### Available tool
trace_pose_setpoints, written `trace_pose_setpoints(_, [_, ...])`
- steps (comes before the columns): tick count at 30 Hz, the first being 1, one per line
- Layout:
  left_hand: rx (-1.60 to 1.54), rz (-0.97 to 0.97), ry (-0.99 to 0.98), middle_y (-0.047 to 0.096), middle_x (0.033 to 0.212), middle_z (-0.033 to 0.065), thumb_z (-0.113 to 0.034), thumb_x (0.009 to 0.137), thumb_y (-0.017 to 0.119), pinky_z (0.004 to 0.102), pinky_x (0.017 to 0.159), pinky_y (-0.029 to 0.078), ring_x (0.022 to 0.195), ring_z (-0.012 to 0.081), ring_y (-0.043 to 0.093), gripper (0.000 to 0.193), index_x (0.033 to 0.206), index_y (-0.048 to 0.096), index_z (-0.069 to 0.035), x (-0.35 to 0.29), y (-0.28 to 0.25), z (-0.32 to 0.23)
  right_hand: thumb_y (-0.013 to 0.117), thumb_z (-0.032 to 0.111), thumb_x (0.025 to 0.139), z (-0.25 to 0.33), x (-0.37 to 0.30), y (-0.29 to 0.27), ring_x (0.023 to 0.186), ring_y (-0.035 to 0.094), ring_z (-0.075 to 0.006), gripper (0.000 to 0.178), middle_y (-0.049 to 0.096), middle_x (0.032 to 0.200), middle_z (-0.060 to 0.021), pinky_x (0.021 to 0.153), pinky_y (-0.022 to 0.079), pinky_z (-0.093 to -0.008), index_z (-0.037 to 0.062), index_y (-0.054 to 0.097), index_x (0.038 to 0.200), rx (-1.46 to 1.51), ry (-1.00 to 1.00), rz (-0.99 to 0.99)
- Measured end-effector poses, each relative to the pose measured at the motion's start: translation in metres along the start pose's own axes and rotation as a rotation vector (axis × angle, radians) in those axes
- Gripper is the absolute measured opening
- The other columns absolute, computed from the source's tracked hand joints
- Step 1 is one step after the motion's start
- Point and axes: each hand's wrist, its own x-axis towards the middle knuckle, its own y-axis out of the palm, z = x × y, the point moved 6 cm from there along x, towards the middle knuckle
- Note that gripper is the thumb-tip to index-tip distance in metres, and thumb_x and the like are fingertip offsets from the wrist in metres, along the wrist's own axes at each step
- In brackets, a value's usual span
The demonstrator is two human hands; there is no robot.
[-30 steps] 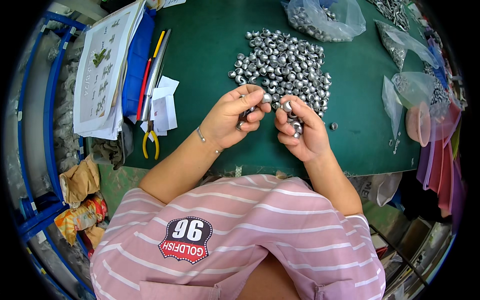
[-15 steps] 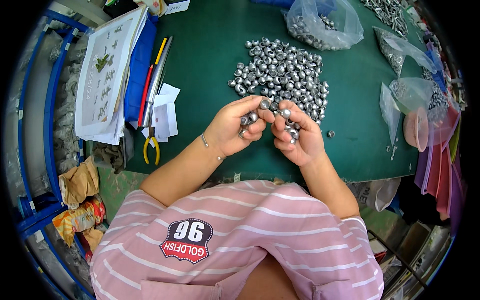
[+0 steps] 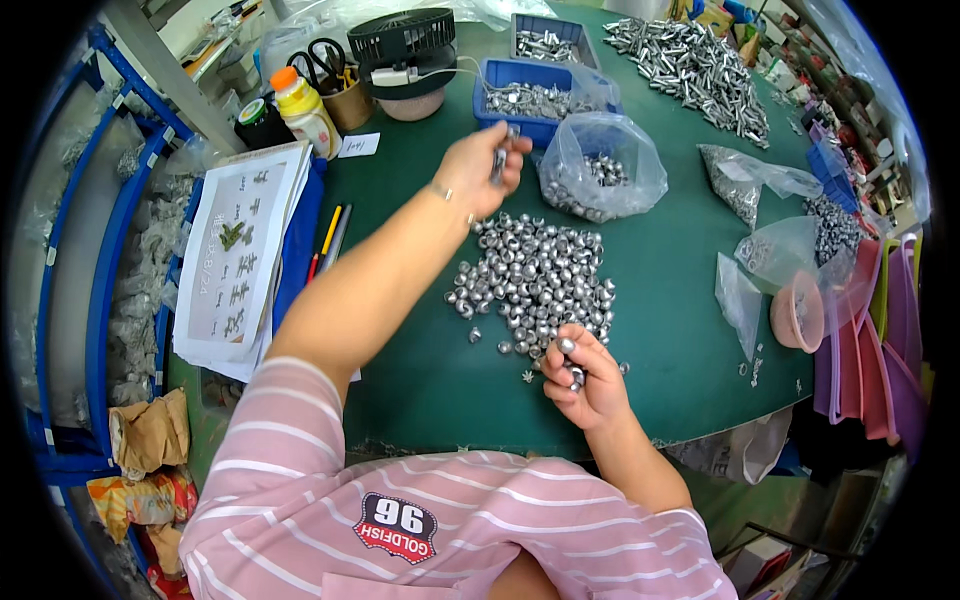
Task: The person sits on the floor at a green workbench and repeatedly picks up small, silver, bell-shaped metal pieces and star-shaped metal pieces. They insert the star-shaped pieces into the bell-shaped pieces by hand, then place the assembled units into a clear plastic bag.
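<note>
Metal caps (image 3: 545, 270): loose heap of many small, rounded, silver-grey pieces with a dull shine; several turned to show a hollow or notched side. Location: on the green tabletop (image 3: 670, 330) in front of you, a few strays at the near edge.

Held metal pieces, left (image 3: 498, 165): grey and shiny, partly hidden by your fingers; exact shape cannot be told.

Held metal pieces, right (image 3: 567, 345): rounded and bright, one at the fingertips, at least one more lower against the curled fingers.

Left hand (image 3: 478, 172): arm stretched forward and across, elbow nearly straight, wrist ringed by a thin bracelet (image 3: 440, 190). It stands beyond the heap, near the blue bin (image 3: 535, 131) and left of the clear bag (image 3: 640, 185); contact with the bin cannot be told. Fingers bent, closed about their pieces.

Right hand (image 3: 592, 385): at the heap's near right edge, forearm rising from below, palm turned inward. Thumb and forefinger together on one rounded piece, remaining fingers folded over the others.
</note>
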Motion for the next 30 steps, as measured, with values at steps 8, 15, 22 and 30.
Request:
trace_pose_setpoints(8, [0.285,-0.085,0.064,0.058,0.088,0.0091,-0.017,0.094,0.044,0.0182,0.040,0.033,0.054,0.0076,0.045,0.019,0.101,0.048,0.000,0.051,-0.001,-0.028,0.045,0.008,0.087,0.013,-0.010,-0.012,0.057,0.045,-0.0137,0.018,0.057,0.080,-0.0103,0.040,0.033,-0.0216,0.0066,0.052,0.104,0.136,-0.049,-0.017])
trace_pose_setpoints(15, [0.216,0.035,0.063,0.050,0.073,0.0012,-0.012,0.089,0.055,0.0175,0.040,0.028,0.052,0.0061,0.040,0.013,0.097,0.052,-0.002,-0.049,-0.006,0.042,0.044,0.006,0.088,0.015,-0.005,-0.015,0.059,0.048,-0.0139,0.019,0.060,0.083,-0.0113,0.041,0.034,-0.0216,0.0078,0.054,0.105,0.136,-0.052,0.115])
trace_pose_setpoints(22, [0.636,0.073,0.032,0.052,0.066,-0.0015,-0.009,0.083,0.062,0.0173,0.038,0.029,0.047,0.0019,0.041,0.013,0.092,0.059,-0.001,-0.140,-0.006,0.095,0.048,0.006,0.089,0.012,-0.008,-0.009,0.056,0.051,-0.0101,0.015,0.062,0.081,-0.0102,0.040,0.034,-0.0183,0.0068,0.053,0.103,-0.010,-0.102,0.052])
trace_pose_setpoints(30, [0.487,0.024,0.052,0.055,0.069,0.0015,-0.013,0.087,0.059,0.0174,0.038,0.031,0.048,0.0039,0.042,0.013,0.093,0.058,-0.001,-0.152,-0.022,0.095,0.055,0.007,0.085,0.025,0.015,0.017,0.051,0.050,-0.0063,0.011,0.061,0.072,-0.0072,0.038,0.033,-0.0165,0.0025,0.054,0.096,-0.863,-0.121,-0.281])
